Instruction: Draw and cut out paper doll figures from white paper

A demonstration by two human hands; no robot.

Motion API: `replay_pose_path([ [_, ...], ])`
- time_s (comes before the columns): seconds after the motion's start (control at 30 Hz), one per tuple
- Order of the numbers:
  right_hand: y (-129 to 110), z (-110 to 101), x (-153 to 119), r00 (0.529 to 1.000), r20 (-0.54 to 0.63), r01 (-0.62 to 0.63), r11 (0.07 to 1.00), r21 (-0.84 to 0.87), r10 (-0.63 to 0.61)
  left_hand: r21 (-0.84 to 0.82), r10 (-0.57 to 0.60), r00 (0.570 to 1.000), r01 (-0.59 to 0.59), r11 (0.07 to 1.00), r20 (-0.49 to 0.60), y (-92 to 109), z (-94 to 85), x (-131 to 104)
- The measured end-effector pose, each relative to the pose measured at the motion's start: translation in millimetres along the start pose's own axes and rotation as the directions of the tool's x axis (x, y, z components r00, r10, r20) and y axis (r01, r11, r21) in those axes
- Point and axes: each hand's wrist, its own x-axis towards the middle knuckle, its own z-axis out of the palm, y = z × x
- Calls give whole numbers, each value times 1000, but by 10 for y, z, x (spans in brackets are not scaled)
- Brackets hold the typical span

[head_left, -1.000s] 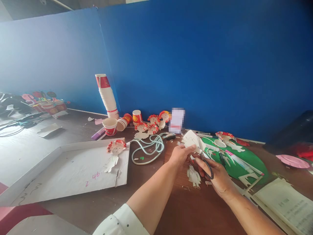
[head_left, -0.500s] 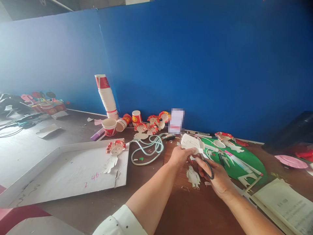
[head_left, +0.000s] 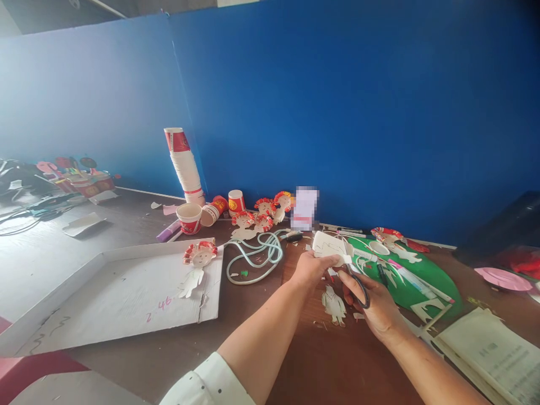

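Between the thumb and fingers of my left hand (head_left: 315, 269) is a piece of white paper (head_left: 328, 244) with dark lines drawn on it. My right hand (head_left: 374, 306) is closed round the black handles of a pair of scissors (head_left: 361, 291). The scissor blades are at the paper's lower right edge, partly hidden by my fingers. Just below my hands, a cut-out white paper figure (head_left: 333, 305) lies on the brown table, with small scraps around it. Behind my right hand is a round green sheet (head_left: 439, 275) with pens and paper strips on it.
A white box lid (head_left: 126, 292) bearing a lion-like paper figure (head_left: 199, 256) lies at left. Behind it stand a tall stack of paper cups (head_left: 185, 169) and an open cup (head_left: 189, 217). A coiled pale cable (head_left: 253, 279) lies mid-table; an open book (head_left: 491, 349) is at right.
Almost nothing differs. Both hands keep their places, the paper and scissors staying together with only a very slight shift.
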Motion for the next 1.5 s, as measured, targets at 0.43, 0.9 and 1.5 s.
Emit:
replay_pose_path([
  [0.43,28,-8,11,999,-29,32,997,-70,-34,19,11,1000,-12,1000,25,-21,-29,28],
  [0.9,107,-66,55,1000,-4,0,999,-39,0,26,34,999,-35,999,34,-57,-53,74],
  [1.5,-80,-26,-20,999,-44,5,991,-134,-11,26,32,999,-32,999,31,-10,-43,50],
])
